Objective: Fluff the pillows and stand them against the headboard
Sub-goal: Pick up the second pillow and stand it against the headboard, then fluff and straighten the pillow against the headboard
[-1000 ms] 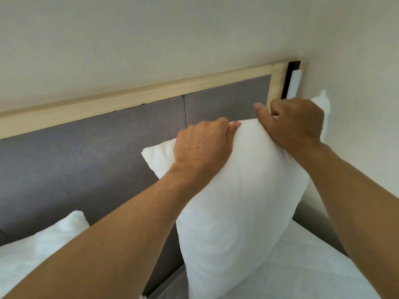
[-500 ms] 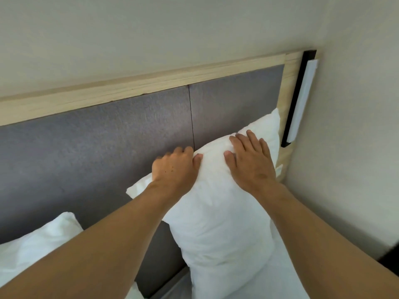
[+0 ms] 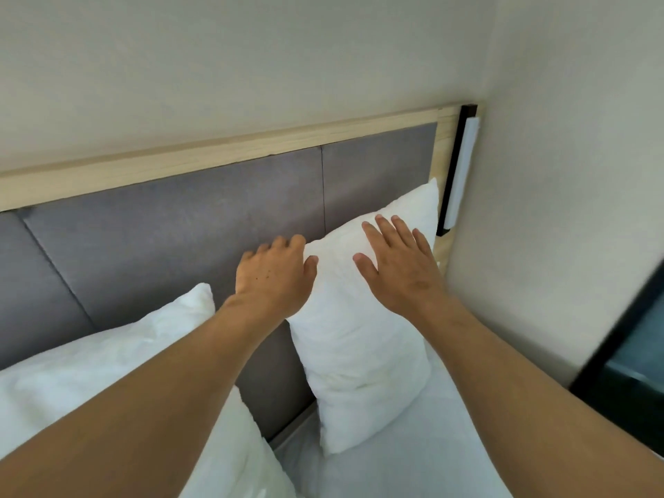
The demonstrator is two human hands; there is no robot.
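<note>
A plump white rectangular pillow (image 3: 363, 346) stands on end on the white bed sheet (image 3: 413, 458), leaning back against the grey upholstered headboard with its pale wooden frame (image 3: 201, 224), close to the headboard's right end. Its upper right corner points up beside the wooden side post, and its lower edge sinks into the sheet. The left hand (image 3: 275, 278) lies over the pillow's upper left corner with the fingers (image 3: 284, 244) curled loosely over the top edge toward the headboard fabric and the thumb resting on the pillow's front; it cups the corner rather than clamping it. The right hand (image 3: 402, 267) is spread flat, fingers (image 3: 386, 230) fanned wide apart, palm against or just over the upper front of the pillow; whether it presses on the fabric cannot be told, and it grips nothing. A second white pillow (image 3: 118, 357) leans on the headboard to the left, apart from the first, with a strip of grey upholstery showing between them; the left forearm crosses over its right part. A white bar on a black strip (image 3: 461, 174) is fixed beside the headboard's right post, next to the plain cream wall (image 3: 575, 174).
</note>
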